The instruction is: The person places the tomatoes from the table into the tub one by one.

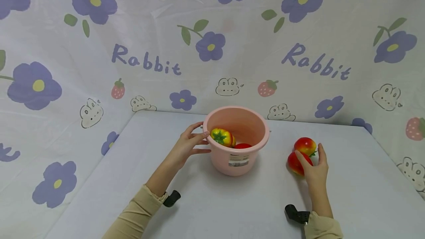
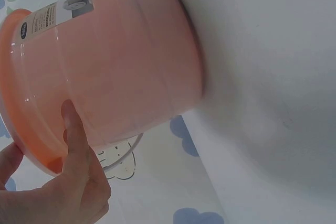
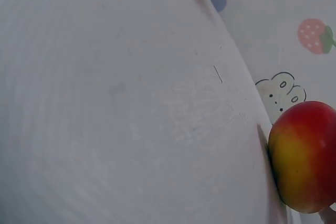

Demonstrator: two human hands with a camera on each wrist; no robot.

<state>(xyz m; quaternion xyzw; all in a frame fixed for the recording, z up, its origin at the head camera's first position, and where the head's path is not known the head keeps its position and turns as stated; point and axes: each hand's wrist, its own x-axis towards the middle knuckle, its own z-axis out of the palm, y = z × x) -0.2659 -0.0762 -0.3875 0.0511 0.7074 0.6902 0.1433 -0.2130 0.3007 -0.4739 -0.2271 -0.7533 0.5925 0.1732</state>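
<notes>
My left hand (image 1: 180, 148) holds the pink bucket (image 1: 234, 161) at its left rim, thumb at the lip and fingers along the outer wall. Inside the bucket lie a yellow-red fruit with a green leafy top (image 1: 221, 137) and a red fruit (image 1: 243, 146), partly hidden by the rim. To its right, two red-yellow fruits rest on the table: a farther one (image 1: 304, 145) and a nearer one (image 1: 296, 166). Over this pair is my right hand (image 1: 315, 170), thumb overlapping the nearer fruit and fingers spread apart. The right wrist view shows one red-yellow fruit (image 3: 304, 158) with a fingertip beside it.
A white-covered table (image 1: 199, 209) stretches below the hands. Behind it hangs a white cloth (image 1: 239, 73) printed with purple flowers and rabbits. A black wrist device (image 1: 171, 198) sits at the left cuff, another black wrist device (image 1: 297, 215) at the right.
</notes>
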